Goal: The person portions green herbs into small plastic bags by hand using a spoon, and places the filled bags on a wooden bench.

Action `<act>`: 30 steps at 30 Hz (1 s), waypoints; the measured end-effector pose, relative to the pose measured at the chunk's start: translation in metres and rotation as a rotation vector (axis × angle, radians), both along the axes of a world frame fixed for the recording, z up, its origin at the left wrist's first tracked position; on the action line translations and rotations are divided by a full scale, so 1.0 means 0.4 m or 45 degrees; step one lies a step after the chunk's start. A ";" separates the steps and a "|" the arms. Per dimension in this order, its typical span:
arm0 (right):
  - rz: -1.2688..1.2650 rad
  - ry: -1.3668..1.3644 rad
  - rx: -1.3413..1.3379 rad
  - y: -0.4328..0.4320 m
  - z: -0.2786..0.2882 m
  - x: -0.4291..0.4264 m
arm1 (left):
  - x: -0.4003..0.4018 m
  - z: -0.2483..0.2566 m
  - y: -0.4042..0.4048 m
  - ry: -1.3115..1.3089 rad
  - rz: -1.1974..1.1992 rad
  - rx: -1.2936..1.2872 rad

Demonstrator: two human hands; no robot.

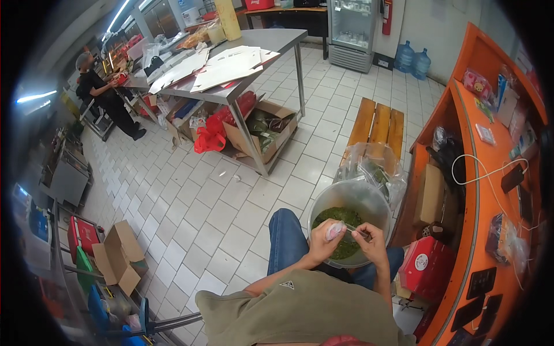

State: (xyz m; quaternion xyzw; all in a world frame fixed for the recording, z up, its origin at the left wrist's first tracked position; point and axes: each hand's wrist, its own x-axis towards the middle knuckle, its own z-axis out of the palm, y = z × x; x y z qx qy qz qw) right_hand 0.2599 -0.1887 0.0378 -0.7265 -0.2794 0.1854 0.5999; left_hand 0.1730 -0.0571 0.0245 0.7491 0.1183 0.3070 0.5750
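Over a translucent plastic bucket (pixel 377 200), my two hands meet. Chopped green herbs (pixel 339 216) lie in the bucket, which stands between my knees. My left hand (pixel 321 243) is closed around a small clear plastic packet (pixel 334 231) with something whitish and pink showing. Fingers and thumb of my right hand (pixel 373 245) pinch a thin clear piece (pixel 351 228) that reaches toward the packet. Whether it is part of the packet is too small to tell. Just beyond the bucket, a clear plastic bag (pixel 376 166) with green leaves rests on a wooden bench (pixel 375 121).
An orange counter (pixel 469 190) with phones and cables runs along my right, a red box (pixel 426 266) below it. Ahead left stands a steel table (pixel 277 43) bearing white cardboard sheets (pixel 231 67). An open cardboard box (pixel 119 255) lies left. A person (pixel 101 93) stands far left.
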 end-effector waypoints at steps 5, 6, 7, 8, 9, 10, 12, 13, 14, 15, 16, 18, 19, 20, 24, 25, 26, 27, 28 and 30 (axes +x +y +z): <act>-0.087 -0.133 -0.198 -0.017 0.010 0.036 | 0.014 0.001 0.009 -0.025 -0.011 0.030; -0.074 -0.144 -0.193 -0.013 0.017 0.045 | 0.023 -0.014 0.018 0.067 -0.043 -0.037; -0.201 -0.314 -0.179 -0.008 0.030 0.055 | 0.028 -0.027 0.027 0.159 -0.072 -0.105; -0.331 -0.481 -0.162 -0.006 0.038 0.070 | 0.031 -0.015 0.039 0.151 -0.057 -0.103; -0.413 -0.546 -0.064 -0.010 0.033 0.106 | 0.033 0.001 0.058 0.273 -0.040 -0.491; -0.491 -0.608 0.037 -0.014 0.030 0.153 | 0.029 0.014 0.077 0.387 -0.021 -0.882; -0.566 -0.811 -0.026 -0.012 0.089 0.222 | 0.022 -0.021 0.127 0.246 -0.022 -1.068; -0.542 -0.814 -0.018 0.003 0.108 0.256 | 0.013 -0.036 0.152 0.113 -0.039 -1.247; -0.565 -0.965 -0.150 0.021 0.125 0.288 | -0.001 -0.049 0.169 0.059 -0.038 -1.265; -0.586 -1.117 -0.272 0.047 0.135 0.306 | -0.018 -0.041 0.179 0.038 -0.010 -1.262; -0.554 -1.123 -0.252 0.068 0.129 0.306 | -0.037 -0.029 0.184 0.000 -0.007 -1.427; -0.509 -1.354 -0.393 0.119 0.089 0.292 | -0.073 -0.040 0.189 -0.107 0.002 -1.628; -0.409 -1.383 -0.254 0.129 0.061 0.276 | -0.083 -0.038 0.179 -0.124 -0.019 -1.632; -0.312 -1.407 -0.109 0.130 0.030 0.257 | -0.086 -0.051 0.169 -0.173 -0.047 -1.654; 0.216 -0.063 -0.045 0.185 -0.005 0.044 | -0.092 -0.067 0.124 -0.147 0.081 -1.537; 0.228 -0.050 0.040 0.196 -0.047 0.007 | -0.093 -0.062 0.124 -0.157 0.094 -1.521; 0.218 -0.032 -0.005 0.209 -0.021 -0.046 | -0.099 -0.062 0.125 -0.076 0.118 -1.451; 0.213 -0.102 -0.012 0.218 -0.024 -0.080 | -0.106 -0.058 0.120 0.013 0.134 -1.386; 0.195 -0.139 -0.016 0.227 -0.020 -0.100 | -0.108 -0.046 0.120 0.004 0.123 -1.405; 0.162 -0.173 -0.020 0.232 -0.019 -0.115 | -0.099 -0.057 0.125 0.013 0.089 -1.406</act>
